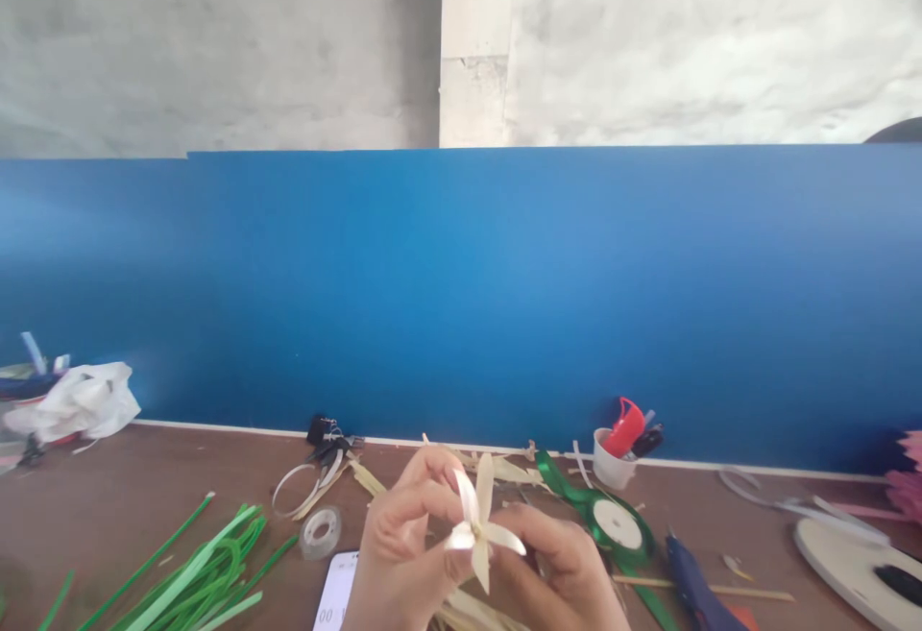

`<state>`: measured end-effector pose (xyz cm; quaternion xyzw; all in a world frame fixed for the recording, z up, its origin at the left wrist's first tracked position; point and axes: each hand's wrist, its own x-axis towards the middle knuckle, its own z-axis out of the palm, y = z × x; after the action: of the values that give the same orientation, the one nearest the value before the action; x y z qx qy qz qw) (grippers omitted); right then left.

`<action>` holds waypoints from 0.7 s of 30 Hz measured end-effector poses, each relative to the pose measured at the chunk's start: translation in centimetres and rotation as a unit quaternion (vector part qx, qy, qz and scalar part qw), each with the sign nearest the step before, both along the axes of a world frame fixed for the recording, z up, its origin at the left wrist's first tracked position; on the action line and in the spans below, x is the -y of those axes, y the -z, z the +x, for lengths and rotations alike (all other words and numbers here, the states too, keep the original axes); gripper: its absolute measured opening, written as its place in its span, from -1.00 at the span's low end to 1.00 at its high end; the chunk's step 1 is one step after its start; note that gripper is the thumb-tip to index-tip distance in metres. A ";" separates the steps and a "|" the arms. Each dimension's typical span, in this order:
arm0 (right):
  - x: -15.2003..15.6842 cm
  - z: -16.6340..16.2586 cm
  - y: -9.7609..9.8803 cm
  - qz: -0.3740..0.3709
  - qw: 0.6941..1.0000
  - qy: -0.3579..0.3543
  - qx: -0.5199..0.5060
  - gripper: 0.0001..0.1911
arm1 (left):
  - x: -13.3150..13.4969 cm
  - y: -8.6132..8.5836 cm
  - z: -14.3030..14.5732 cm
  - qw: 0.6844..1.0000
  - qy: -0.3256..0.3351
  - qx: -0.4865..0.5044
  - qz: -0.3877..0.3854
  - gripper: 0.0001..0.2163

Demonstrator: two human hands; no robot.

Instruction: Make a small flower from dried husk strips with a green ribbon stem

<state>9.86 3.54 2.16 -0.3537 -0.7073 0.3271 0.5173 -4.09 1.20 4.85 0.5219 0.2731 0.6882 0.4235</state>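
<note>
A small cream flower (484, 489) with several narrow pointed petals faces up at the lower middle of the view. My left hand (407, 540) pinches it from the left, its thumb and fingertips at the petals' base. From the right, my right hand (558, 559) is closed close beneath the petals, its fingertips at the flower's underside. Whatever the fingers hold below the bloom is hidden behind them. Pale dry strips (479, 612) lie on the table beneath both hands.
Green pipe cleaners (208, 569), a clear tape roll (321, 533) and a phone (337, 593) lie left. To the right are a green ribbon spool (618, 523), a blue glue gun (692, 578), a thin stick (764, 594) and a white cup (612, 466). A blue partition (461, 295) stands behind.
</note>
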 end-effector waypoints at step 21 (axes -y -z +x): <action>-0.7 1.4 -0.8 0.141 0.983 -0.048 0.106 -0.81 | 0.5 -0.4 -0.6 0.993 -0.017 -0.111 0.022 -0.82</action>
<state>11.26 4.28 2.91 -0.2759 -0.8131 0.2094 0.4678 -4.70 0.69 5.28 0.5997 0.3122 0.6389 0.3669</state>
